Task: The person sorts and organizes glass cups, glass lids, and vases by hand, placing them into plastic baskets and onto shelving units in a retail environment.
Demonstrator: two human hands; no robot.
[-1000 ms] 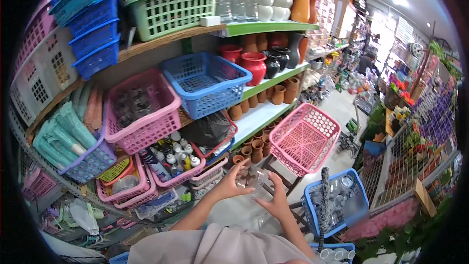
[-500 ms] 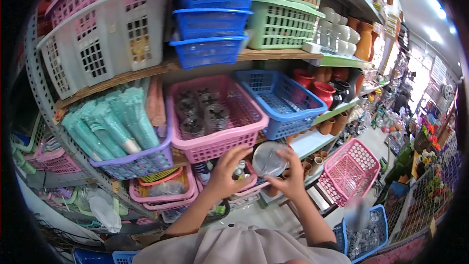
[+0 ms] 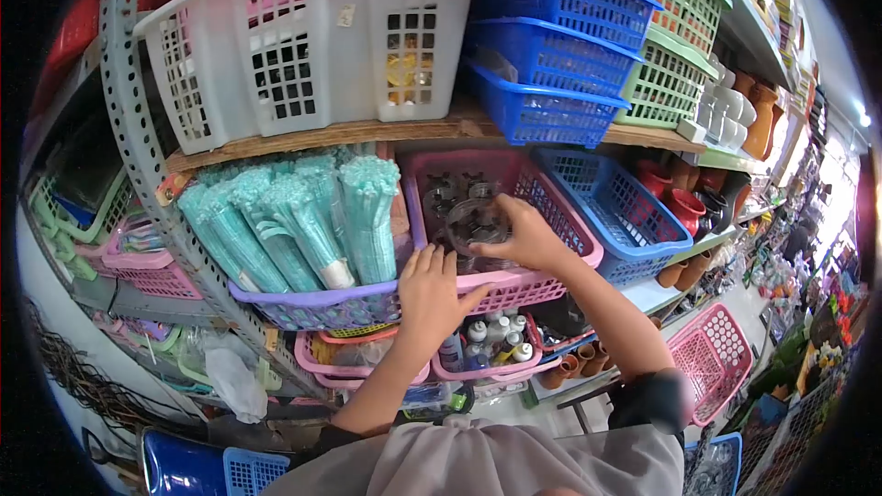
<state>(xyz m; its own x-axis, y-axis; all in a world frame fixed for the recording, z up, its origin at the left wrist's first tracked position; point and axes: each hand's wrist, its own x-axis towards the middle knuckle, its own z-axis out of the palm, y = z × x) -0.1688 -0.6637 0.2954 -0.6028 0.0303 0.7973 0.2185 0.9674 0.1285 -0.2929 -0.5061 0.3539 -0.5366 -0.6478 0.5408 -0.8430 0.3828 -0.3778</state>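
Note:
In the pink basket [image 3: 551,277] on the middle shelf stand stacks of clear round items [image 3: 443,191] with dark centres. My right hand [image 3: 522,237] holds a clear round disc [image 3: 479,220] by its right edge, over those stacks. My left hand [image 3: 430,298] lies at the near left edge of the pink basket, where it meets the purple basket [image 3: 303,305]; its fingers are stretched out and it holds nothing. Teal bundles [image 3: 292,220] fill the purple basket, left of my hands.
Right of the pink basket sits a blue basket [image 3: 617,211]. Above are a white basket [image 3: 303,46] and stacked blue baskets [image 3: 556,55]. Small bottles [image 3: 496,335] stand in a basket below. A metal post [image 3: 152,156] rises at the left. Another pink basket [image 3: 707,363] is low at the right.
The view has shifted left and closer to the shelf. My right hand has carried the clear disc over the pink basket, and my left hand has come to its near left edge.

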